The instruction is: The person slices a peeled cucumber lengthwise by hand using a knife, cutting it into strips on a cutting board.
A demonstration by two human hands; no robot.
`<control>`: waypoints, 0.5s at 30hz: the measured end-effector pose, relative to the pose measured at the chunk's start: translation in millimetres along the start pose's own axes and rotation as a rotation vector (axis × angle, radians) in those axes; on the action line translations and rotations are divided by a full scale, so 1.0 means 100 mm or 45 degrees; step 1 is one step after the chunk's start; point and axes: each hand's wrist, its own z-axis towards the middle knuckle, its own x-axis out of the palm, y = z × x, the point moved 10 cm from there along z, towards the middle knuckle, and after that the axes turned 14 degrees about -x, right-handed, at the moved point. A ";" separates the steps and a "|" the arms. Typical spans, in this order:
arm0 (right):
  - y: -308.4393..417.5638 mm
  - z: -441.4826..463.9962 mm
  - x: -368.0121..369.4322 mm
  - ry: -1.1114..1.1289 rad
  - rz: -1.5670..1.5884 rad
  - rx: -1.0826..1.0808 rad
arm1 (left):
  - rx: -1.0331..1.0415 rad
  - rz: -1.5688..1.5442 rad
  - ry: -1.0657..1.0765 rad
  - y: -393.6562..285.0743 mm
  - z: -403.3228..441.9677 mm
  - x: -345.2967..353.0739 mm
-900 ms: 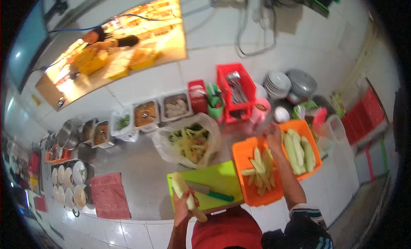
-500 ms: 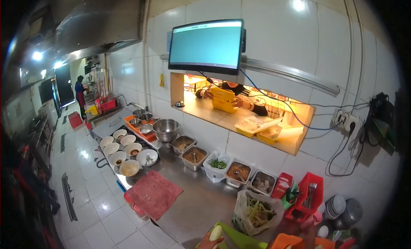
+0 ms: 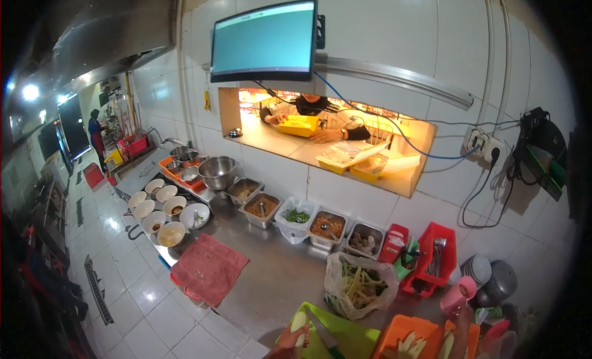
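My left hand (image 3: pixel 287 343) is closed around a long, pale vegetable (image 3: pixel 299 325) that looks like a peeled cucumber, at the left edge of the green cutting board (image 3: pixel 357 338). A knife (image 3: pixel 323 333) with a dark handle lies on the board beside it. To the right, an orange tray (image 3: pixel 394 329) holds pale cut wedges (image 3: pixel 409 346). My right hand (image 3: pixel 461 325) is over a second orange tray (image 3: pixel 473 342), just below a pink cup (image 3: pixel 459 293). Its fingers are unclear, and I cannot tell whether it touches the cup.
A plastic bag of green trimmings (image 3: pixel 361 285) stands behind the board. Metal tubs (image 3: pixel 260 210) of food line the wall. Left are a red cloth (image 3: pixel 211 268) and several bowls (image 3: pixel 171 234). A red basket (image 3: pixel 439 251) holds utensils. Someone handles a yellow box (image 3: pixel 298 126) beyond the hatch.
My view has tilted down and swung slightly right. The knife now shows on the board. Beyond the hatch, the person's yellow box has been lowered from upright to flat.
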 end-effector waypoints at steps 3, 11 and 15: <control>0.19 -0.59 -0.38 -0.043 -0.066 0.115 | -0.046 -0.218 0.003 0.00 -0.08 0.01; 1.49 -1.08 0.85 0.712 -0.438 -0.157 | -0.045 -0.282 -0.042 -0.01 -0.30 -0.41; 1.67 -1.23 3.01 1.412 -0.295 -0.384 | 0.275 -0.539 0.110 -0.13 -0.80 -0.78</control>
